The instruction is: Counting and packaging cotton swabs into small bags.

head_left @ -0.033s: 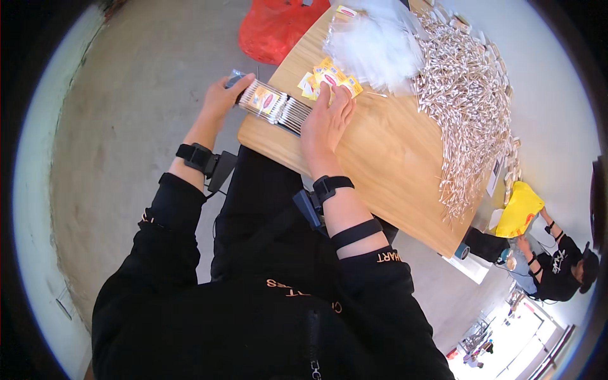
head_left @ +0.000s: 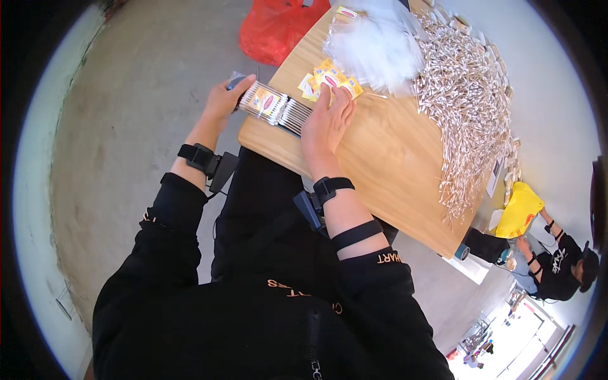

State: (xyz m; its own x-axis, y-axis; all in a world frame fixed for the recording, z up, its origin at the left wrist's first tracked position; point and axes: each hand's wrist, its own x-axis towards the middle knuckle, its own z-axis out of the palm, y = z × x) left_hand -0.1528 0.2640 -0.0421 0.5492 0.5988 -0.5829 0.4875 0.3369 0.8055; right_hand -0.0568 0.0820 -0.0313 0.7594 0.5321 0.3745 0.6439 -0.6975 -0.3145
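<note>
One clear bag [head_left: 261,100] appearing part-filled, bulk swabs lying loose
The left hand [head_left: 223,100] is grasping the clear bag's left end at the corner of the desk [head_left: 392,145]; the bag is containing cotton swabs and a yellow card. A bare row of swabs [head_left: 295,116] is extending from it toward the right hand [head_left: 326,126], whose grip is appearing released, fingers stretching beside the yellow cards [head_left: 329,77]; contact with the row is not showing clearly. Progress is appearing partial: cards and flat clear bags [head_left: 373,50] are lying unused, and the large swab pile [head_left: 465,95] is awaiting handling. A red bag [head_left: 269,35] is sitting beside the desk, its contents not showing
</note>
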